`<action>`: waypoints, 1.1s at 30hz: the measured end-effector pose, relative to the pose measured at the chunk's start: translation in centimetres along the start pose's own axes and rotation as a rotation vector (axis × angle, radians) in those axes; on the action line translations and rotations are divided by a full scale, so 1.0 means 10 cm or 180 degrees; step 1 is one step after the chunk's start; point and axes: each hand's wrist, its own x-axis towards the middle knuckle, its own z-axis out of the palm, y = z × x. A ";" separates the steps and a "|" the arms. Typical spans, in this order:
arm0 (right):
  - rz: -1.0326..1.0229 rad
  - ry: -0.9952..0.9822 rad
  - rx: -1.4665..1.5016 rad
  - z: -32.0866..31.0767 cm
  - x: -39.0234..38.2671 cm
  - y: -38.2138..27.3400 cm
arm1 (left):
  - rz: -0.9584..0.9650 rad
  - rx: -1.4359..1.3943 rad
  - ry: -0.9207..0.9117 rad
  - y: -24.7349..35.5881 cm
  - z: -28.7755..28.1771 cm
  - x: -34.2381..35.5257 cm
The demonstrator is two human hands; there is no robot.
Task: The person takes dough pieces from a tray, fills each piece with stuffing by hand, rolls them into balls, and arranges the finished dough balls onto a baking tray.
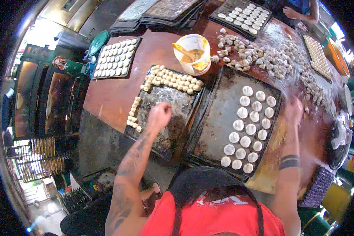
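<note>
Reddish-brown worktop (114, 94), dusted with flour toward its far right end, and it's crowded. My left hand (159, 115) is curled into a loose fist over the left baking tray (161, 137); can't tell if it's pinching anything. That tray sits near the front edge and has small dough lumps (173, 80) lined up along its far edge, plus a second row (134, 115) running down its left edge onto the table. Too many and too small for me to count properly.

My right hand (294, 110) is blurred just off the right edge of the right baking tray (214, 122), so I can't say whether it's spread or closed. On that tray I count about seventeen flat dough rounds (247, 129), in roughly three columns on its right half.

One cream tub (193, 53) with a yellow brush in it stands just behind the two trays. A big scatter of floured dough pieces (263, 57) runs along the far right side. Two more filled trays: one (115, 58) at the far left corner, one (242, 15) at the far edge, where another person's hand (293, 12) rests.
</note>
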 end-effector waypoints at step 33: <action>-0.0573 -0.1890 0.2914 -1.61 -1.55 -2.50 | -0.0627 -0.4527 -0.1783 1.87 -0.03 -0.73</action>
